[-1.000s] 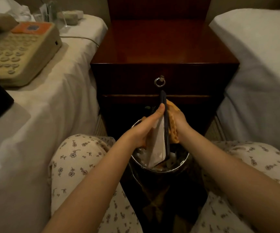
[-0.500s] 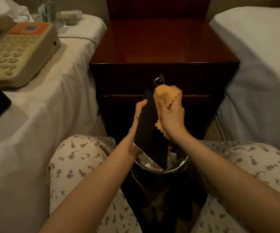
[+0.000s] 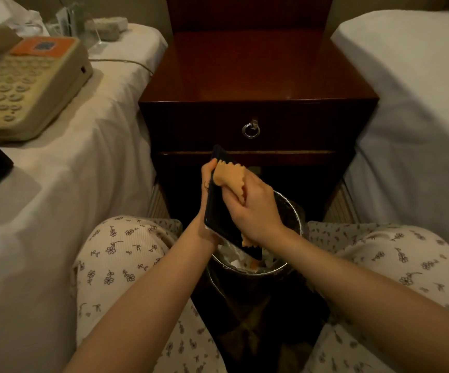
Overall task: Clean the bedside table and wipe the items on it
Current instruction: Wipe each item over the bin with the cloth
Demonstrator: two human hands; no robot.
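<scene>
The left hand (image 3: 205, 200) grips a dark flat panel (image 3: 218, 219) upright over a metal bin (image 3: 293, 211), before the bedside table (image 3: 255, 74). The right hand (image 3: 253, 208), fingers curled, presses an orange cloth (image 3: 231, 176) against the panel's face.

On your left the bed (image 3: 83, 189) holds a phone (image 3: 29, 84); near you the bin (image 3: 297, 219) stands before the brown table (image 3: 258, 71).

1. left hand (image 3: 204, 203) raised, thumb up, grips the edge of a dark flat item (image 3: 218, 219).
2. right hand (image 3: 253, 208) fingers curled, bunching a cloth (image 3: 231, 176) against the item's face.
3. both forearms bare, converging at centre.
</scene>
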